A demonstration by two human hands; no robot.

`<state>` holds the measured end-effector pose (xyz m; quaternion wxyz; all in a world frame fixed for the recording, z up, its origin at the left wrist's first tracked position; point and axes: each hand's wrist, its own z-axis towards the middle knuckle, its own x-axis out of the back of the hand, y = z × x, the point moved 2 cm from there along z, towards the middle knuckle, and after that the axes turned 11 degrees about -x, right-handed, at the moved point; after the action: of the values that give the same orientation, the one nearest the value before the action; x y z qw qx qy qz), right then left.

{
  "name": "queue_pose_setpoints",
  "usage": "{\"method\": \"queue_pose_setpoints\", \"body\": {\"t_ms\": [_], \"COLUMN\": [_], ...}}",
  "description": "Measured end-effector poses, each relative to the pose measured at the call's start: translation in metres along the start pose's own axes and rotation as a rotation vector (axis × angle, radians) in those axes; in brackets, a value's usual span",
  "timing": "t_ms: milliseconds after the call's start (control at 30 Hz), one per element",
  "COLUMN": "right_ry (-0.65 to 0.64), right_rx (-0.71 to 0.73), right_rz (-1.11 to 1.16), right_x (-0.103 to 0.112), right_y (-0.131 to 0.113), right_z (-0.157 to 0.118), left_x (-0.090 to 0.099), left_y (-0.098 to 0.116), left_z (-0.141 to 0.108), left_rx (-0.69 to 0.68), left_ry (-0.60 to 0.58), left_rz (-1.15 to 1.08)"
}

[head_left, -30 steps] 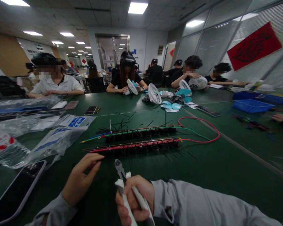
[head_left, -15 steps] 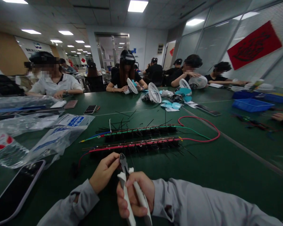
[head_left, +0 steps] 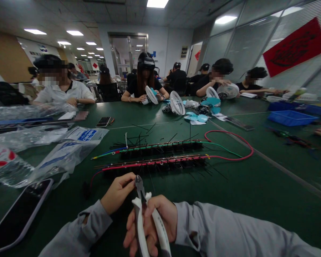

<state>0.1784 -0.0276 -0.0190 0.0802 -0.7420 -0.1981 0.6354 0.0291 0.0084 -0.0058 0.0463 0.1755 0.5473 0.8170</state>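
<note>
My right hand (head_left: pixel 160 217) holds a pair of diagonal cutters (head_left: pixel 139 185) with white handles, jaws pointing away from me. Its thumb lies over the handles, and its fingers are loosely extended beneath them. Beside the jaw tips, my left hand (head_left: pixel 117 192) has thumb and forefinger pinched together; whatever is between them is too small or hidden to make out. Just beyond the hands lies a wire bundle with a red cable (head_left: pixel 149 163) along a black strip with many cable-tie tails. Behind it runs a similar bundle with a green wire (head_left: pixel 160 145).
A large phone (head_left: pixel 18 214), a water bottle (head_left: pixel 8 166) and plastic bags (head_left: pixel 72 150) lie at left. Fan parts (head_left: pixel 177 103) and blue blades (head_left: pixel 196 117) sit farther back, with a blue tray (head_left: pixel 291 117) at right. Several people sit around the green table (head_left: pixel 230 200).
The fingers of my right hand have loosened and straightened under the cutter handles. My left hand keeps its pinch near the jaws. The view has shifted slightly.
</note>
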Motion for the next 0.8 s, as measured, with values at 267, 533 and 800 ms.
{"method": "queue_pose_setpoints", "body": {"t_ms": [267, 533, 800], "right_ry": [0.004, 0.051, -0.096], "right_rx": [-0.074, -0.049, -0.037], "right_rz": [-0.017, -0.036, -0.043], "right_x": [-0.008, 0.001, 0.021], "right_y": [-0.005, -0.003, 0.002], "right_z": [-0.005, -0.001, 0.001], "left_x": [0.002, 0.002, 0.003], "left_y": [0.0, 0.001, -0.004], "left_z": [0.001, 0.002, 0.001], "left_rx": [-0.039, -0.047, -0.007], "left_ry": [-0.084, -0.128, -0.104], "left_rz": [0.027, 0.022, -0.018]}}
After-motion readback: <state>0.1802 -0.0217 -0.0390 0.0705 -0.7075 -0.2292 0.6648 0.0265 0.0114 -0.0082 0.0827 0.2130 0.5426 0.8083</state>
